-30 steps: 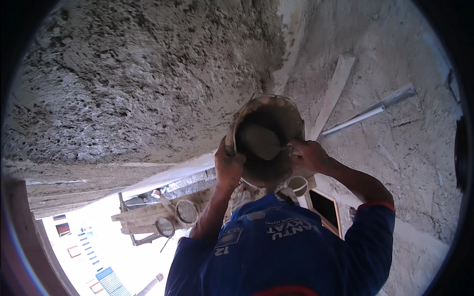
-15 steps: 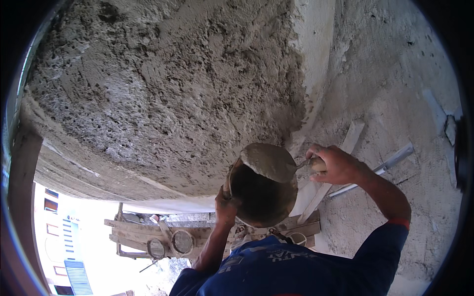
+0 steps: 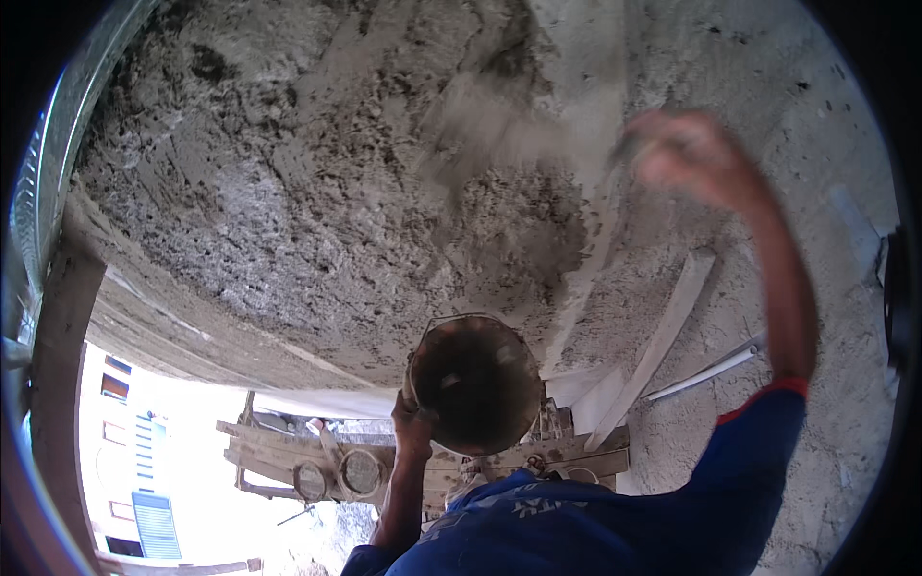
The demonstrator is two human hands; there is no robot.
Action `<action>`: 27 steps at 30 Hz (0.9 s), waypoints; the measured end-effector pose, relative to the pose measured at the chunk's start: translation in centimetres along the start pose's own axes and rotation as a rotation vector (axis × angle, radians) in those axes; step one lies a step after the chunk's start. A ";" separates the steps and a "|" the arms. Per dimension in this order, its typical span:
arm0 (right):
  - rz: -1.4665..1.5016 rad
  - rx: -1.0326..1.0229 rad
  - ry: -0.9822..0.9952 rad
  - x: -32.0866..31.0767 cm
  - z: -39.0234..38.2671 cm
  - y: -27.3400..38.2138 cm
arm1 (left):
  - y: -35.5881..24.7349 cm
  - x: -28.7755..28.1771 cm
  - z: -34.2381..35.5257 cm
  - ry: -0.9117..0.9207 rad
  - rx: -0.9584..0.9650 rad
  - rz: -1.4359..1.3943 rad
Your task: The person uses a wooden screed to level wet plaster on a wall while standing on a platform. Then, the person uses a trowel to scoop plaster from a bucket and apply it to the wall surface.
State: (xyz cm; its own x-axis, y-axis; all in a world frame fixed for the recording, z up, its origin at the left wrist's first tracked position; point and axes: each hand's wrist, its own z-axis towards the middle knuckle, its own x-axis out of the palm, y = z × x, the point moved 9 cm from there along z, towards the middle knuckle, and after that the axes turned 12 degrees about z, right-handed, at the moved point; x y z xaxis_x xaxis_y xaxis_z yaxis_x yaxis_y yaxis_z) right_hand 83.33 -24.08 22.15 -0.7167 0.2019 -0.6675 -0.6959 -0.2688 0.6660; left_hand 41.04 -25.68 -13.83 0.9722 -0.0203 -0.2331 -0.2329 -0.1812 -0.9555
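Observation:
My left hand [image 3: 413, 429] grips the side of a dark, round bucket [image 3: 519, 415] in front of my body. The bucket's inside is in deep shade, so its contents are hard to make out. Up and to the right, my right hand [image 3: 687, 158] is smeared by motion and grasps a trowel. The trowel's blade [image 3: 495, 134] is a pale blur over the rough, wet mortar on the wall [image 3: 288, 211]. Whether the blade touches the wall, I cannot tell. Smoother mortar shows beside the blade, near the pale vertical strip [image 3: 586, 106].
A wooden board [image 3: 658, 350] leans on the right, with a pale pipe [image 3: 706, 373] beside it. Below are scaffold planks [image 3: 259, 449] bearing two round containers, one larger [image 3: 362, 472] and one smaller [image 3: 309, 482]. A wooden post [image 3: 62, 317] stands at the left.
My right hand has swung the trowel up and away from the bucket to the wall. The bucket, still in my left hand, sits slightly lower and further left.

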 end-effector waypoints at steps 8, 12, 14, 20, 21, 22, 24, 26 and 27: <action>-0.151 0.155 -0.456 -13.0 -8.3 -0.8 | 1.5 3.7 2.3 0.100 -0.119 -0.088; 0.053 0.589 0.058 3.3 -10.4 -7.4 | 0.3 4.3 2.0 0.103 -0.063 -0.030; 0.322 0.775 0.200 11.3 -14.8 -10.3 | -0.1 5.9 2.4 0.156 0.010 -0.112; 0.750 1.145 0.539 30.2 -22.0 -12.1 | 1.0 7.0 2.1 0.140 0.022 0.141; 0.951 1.201 0.445 31.3 -21.9 -11.0 | 0.8 6.8 2.0 0.131 0.066 0.117; 0.955 1.202 0.444 31.9 -21.4 -10.7 | 1.2 6.7 1.9 0.133 0.066 0.120; 0.731 1.093 0.456 32.8 -20.0 -11.6 | 1.0 6.2 1.6 0.104 0.185 0.151; 0.549 0.988 0.420 34.9 -21.0 -14.6 | -0.5 6.5 1.1 0.193 0.123 0.106; 0.218 0.501 0.465 36.0 -19.3 -14.1 | -2.2 6.1 1.1 0.200 0.183 0.193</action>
State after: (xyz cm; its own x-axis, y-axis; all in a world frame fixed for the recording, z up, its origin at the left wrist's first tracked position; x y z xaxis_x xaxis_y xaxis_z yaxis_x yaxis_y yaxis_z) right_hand 68.23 -31.21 -17.67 -0.8261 -0.2597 -0.5001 -0.5558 0.2297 0.7989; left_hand 47.49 -24.31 -13.41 0.8909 -0.2326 -0.3900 -0.3956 0.0240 -0.9181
